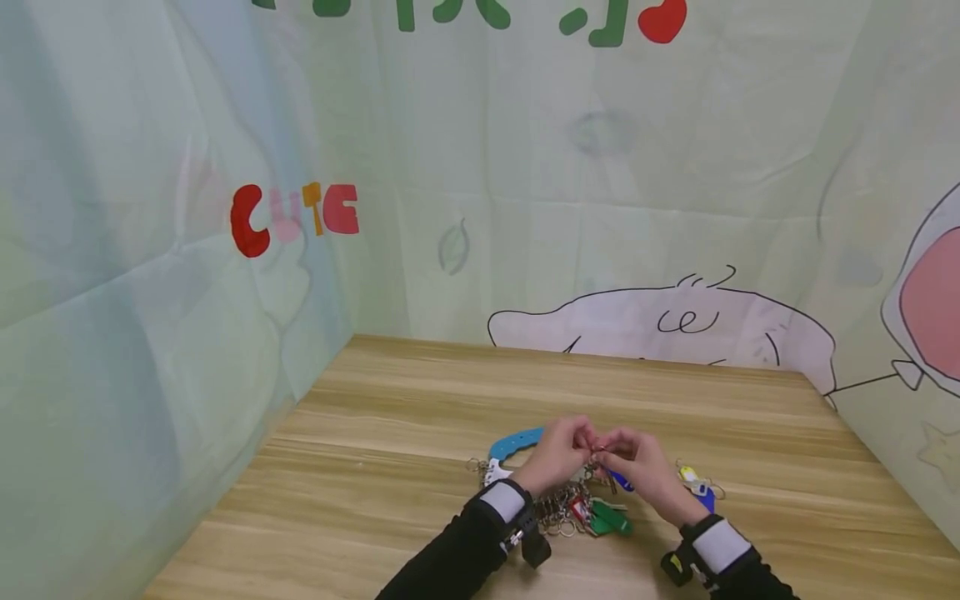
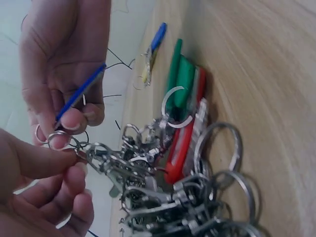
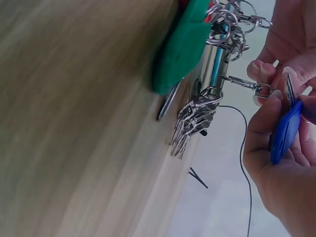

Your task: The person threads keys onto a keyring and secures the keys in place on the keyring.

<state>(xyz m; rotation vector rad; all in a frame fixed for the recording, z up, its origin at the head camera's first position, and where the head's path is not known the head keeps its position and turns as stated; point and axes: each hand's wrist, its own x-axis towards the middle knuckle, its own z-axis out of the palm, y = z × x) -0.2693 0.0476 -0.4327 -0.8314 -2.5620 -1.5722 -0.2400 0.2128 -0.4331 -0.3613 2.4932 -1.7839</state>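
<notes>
My left hand (image 1: 558,454) and right hand (image 1: 645,471) meet fingertip to fingertip above the table. The left hand pinches the ring end of a metal snap clip (image 3: 244,83) that leads back to a key rack. In the right hand's fingers is a key (image 3: 290,86) with a blue tag (image 3: 286,131), its split ring (image 2: 58,137) pinched right at the clip's end. Below them lies the rack, with a blue curved handle (image 1: 513,444) and a row of metal clips (image 1: 555,504). A green key tag (image 1: 611,517) and a red tag (image 2: 180,153) hang at its near side.
To the right of the right hand, a yellow tag (image 1: 687,472) and another blue tag (image 1: 706,498) lie on the wooden table (image 1: 360,483) with a key between them. Printed cloth (image 1: 637,167) surrounds the table at the back and both sides.
</notes>
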